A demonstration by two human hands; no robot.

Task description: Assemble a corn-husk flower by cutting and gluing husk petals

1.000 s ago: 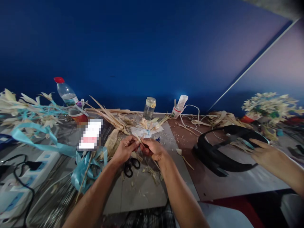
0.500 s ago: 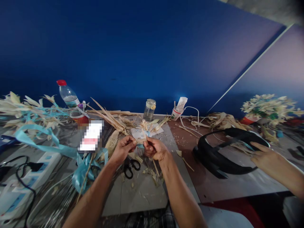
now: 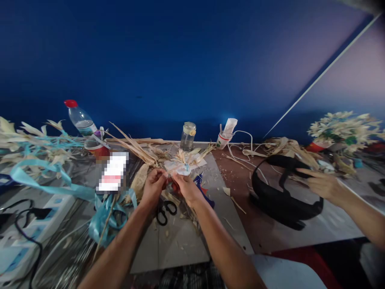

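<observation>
My left hand (image 3: 154, 186) is closed, its thumb and fingers pinching a pale strip of dried husk (image 3: 170, 172). Right beside it, my right hand (image 3: 187, 189) is closed too, with its fingertips on the same strip. Just beyond them lies a frayed husk bundle (image 3: 181, 155) near a small white disc (image 3: 183, 170). Black-handled scissors (image 3: 166, 212) rest below my hands on the grey board (image 3: 177, 249). A blue glue gun (image 3: 205, 192) lies to the right of my right hand, partly hidden by it.
A co-worker's hand (image 3: 325, 185) holds a black headset (image 3: 281, 196) at the right. Blue ribbon (image 3: 105, 220), a phone (image 3: 112, 172) and a power strip (image 3: 39, 228) lie left. A glass jar (image 3: 188, 135), a bottle (image 3: 80, 118) and a paper cup (image 3: 223, 141) stand along the wall.
My right hand has come left, closer to my left hand, uncovering the glue gun. The co-worker's hand has shifted left and the black headset has tilted.
</observation>
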